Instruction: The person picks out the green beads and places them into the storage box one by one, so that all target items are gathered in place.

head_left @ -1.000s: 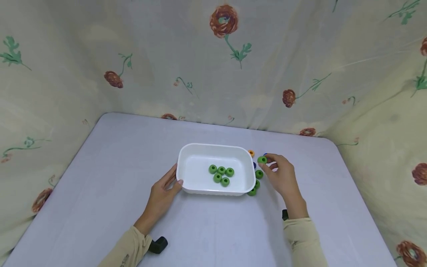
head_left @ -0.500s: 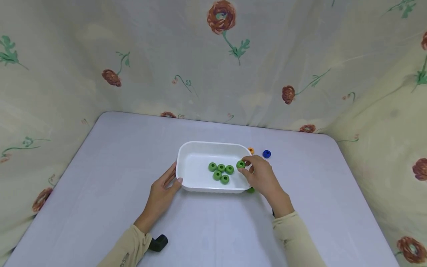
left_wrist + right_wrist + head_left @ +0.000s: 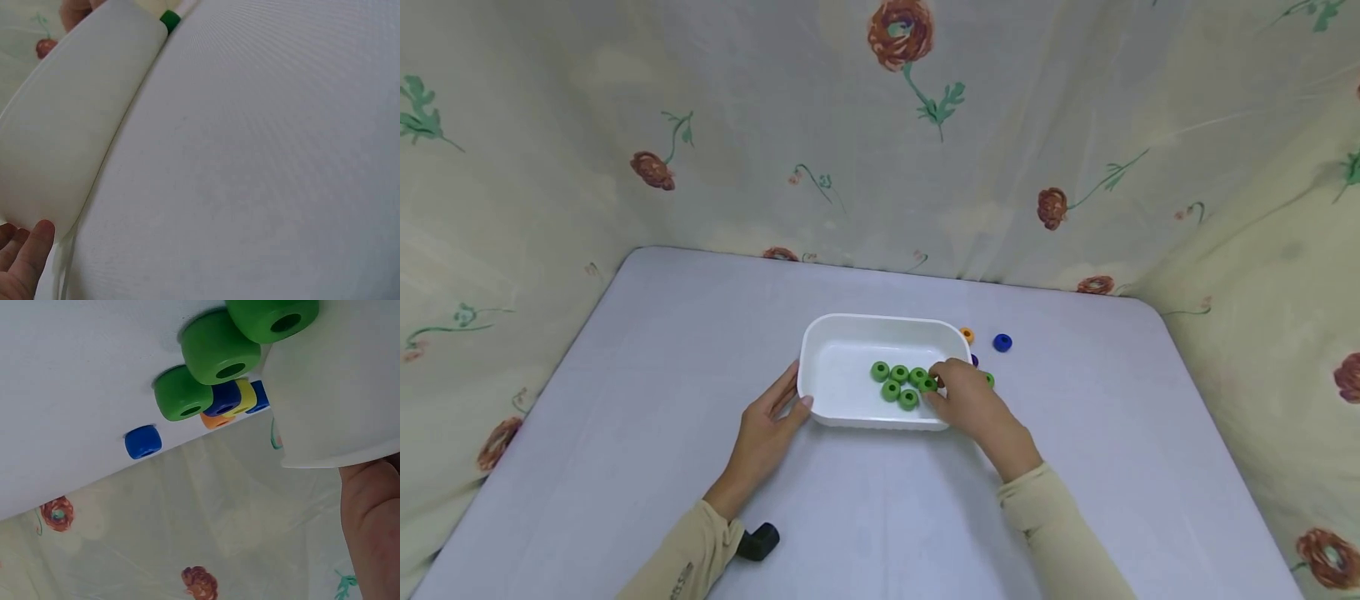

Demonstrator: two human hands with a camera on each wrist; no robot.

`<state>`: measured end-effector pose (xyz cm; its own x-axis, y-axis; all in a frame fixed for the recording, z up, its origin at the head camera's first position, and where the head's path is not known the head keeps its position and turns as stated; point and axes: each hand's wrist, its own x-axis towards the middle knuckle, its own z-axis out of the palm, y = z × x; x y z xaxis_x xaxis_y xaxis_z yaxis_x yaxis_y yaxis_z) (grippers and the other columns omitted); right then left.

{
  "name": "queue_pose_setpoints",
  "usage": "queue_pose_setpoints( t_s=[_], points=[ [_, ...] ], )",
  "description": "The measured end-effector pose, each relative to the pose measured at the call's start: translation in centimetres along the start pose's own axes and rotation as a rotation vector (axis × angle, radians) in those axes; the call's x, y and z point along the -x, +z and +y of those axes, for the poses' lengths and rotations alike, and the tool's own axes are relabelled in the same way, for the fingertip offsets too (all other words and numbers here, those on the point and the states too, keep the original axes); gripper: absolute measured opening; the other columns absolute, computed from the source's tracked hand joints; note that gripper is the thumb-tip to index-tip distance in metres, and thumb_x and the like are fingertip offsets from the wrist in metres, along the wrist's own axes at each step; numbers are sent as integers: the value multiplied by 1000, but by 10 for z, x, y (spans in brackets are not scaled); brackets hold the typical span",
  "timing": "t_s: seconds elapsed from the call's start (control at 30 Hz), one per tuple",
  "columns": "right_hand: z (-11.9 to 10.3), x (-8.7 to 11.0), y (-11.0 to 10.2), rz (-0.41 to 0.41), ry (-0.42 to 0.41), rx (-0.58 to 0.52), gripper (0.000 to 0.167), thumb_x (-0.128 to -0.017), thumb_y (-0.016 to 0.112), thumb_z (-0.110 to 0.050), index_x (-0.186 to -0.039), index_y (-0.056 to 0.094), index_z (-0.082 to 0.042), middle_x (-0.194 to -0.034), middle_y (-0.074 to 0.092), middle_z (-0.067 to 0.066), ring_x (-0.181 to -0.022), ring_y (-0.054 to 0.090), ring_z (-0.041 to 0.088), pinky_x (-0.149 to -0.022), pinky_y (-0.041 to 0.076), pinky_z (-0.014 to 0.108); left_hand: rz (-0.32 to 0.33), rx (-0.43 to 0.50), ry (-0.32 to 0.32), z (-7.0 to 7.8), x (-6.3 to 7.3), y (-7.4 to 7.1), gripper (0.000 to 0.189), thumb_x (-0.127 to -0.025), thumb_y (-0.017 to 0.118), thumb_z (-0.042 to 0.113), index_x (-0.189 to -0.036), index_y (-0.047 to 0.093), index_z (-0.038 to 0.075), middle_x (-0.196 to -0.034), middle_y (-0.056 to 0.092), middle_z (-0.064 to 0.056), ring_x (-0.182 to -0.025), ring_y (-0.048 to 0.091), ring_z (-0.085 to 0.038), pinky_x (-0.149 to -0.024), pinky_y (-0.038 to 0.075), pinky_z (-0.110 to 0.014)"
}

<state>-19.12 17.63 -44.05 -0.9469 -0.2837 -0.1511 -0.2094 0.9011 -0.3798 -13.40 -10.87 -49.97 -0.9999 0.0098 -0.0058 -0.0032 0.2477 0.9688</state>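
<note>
A white rectangular tray point(image 3: 838, 400) stands on the table. My left hand point(image 3: 763, 437) grips its near left corner, thumb on the front wall and fingers along the end wall. My right hand point(image 3: 973, 404) reaches over the right rim and pinches a green bead point(image 3: 927, 384) low inside the tray. Several other green beads point(image 3: 891, 391), each with a dark hole, lie grouped on the tray floor just left of the pinched one. In the right wrist view the tray wall hides the fingertips and that bead.
Outside the tray's right end, the right wrist view shows green beads point(image 3: 222, 347), a dark blue bead point(image 3: 224, 397), a yellow bead point(image 3: 245, 397) and an orange bead point(image 3: 215, 420). A blue bead point(image 3: 1002, 342) sits apart. A flowered cloth point(image 3: 737, 125) hangs behind the table.
My right hand has carried the green bead leftward from beside the tray, over its right rim, and down beside the other green beads. My left hand has stayed at the tray's corner.
</note>
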Motion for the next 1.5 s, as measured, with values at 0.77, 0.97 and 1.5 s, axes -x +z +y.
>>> queue_pose_setpoints(
  t_s=[0.77, 0.97, 1.5],
  points=[
    [-6, -12, 7, -45, 45, 17, 20, -87, 77, -14, -102, 74, -1, -82, 67, 5, -77, 58, 18, -71, 53, 33, 5, 8, -13, -1, 1, 1, 62, -100, 64, 21, -156, 37, 22, -159, 43, -2, -147, 43, -21, -119, 40, -37],
    [-5, -12, 8, -27, 46, 12, 22, -86, 77, -13, -104, 74, -1, -87, 69, 8, -83, 60, 21, -79, 56, 38, 2, 17, -7, 0, 1, 0, 62, -100, 64, 21, -156, 37, 21, -159, 43, -2, -147, 43, -21, -119, 40, -36],
    [1, 1, -3, 82, -10, -83, 27, -93, 69, -10, -117, 71, 3, -101, 75, 15, -90, 69, 25, -80, 60, 41, 2, 27, -15, -1, 1, 1, 62, -100, 64, 20, -156, 37, 23, -159, 42, 0, -147, 44, -21, -118, 41, -38]
  ],
)
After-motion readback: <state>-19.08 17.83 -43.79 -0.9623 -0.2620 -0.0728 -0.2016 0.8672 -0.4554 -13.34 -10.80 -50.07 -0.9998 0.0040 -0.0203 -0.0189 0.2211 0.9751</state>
